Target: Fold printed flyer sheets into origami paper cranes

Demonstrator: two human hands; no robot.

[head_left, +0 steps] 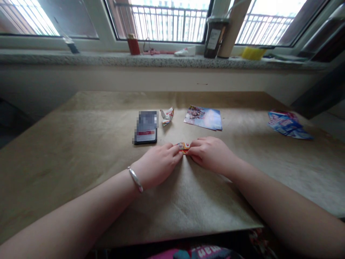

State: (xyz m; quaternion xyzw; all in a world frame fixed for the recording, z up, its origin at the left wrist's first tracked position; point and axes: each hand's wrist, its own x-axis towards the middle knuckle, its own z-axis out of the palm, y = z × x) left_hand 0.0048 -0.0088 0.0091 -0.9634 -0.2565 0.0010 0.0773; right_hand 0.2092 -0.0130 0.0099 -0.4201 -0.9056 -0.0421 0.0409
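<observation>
So, a small folded piece of printed paper point(184, 147) sits pinched between the two hands, just above the worktop point(67, 151). The left hand point(157, 165) and the right hand point(211, 154) meet it from either side, each grip closed on one end of the piece, while the thumbs are hidden from this view. With something this small, a good hold keeps both pinches low and level, right beside the creased part, with even pressure so the paper does not slip or tear. Nearer the person than the piece, a silver bangle point(135, 179) circles the left wrist. Beyond the piece and to the left lie a smartphone point(145, 127) and a crumpled, folded paper scrap point(167, 116). Farther right lie a glossy printed sheet point(203, 118) and then a loose pile of printed sheets point(288, 126). Farthest off, past the worktop's back edge, a red cup point(133, 45) stands on the granite windowsill point(107, 59).
</observation>
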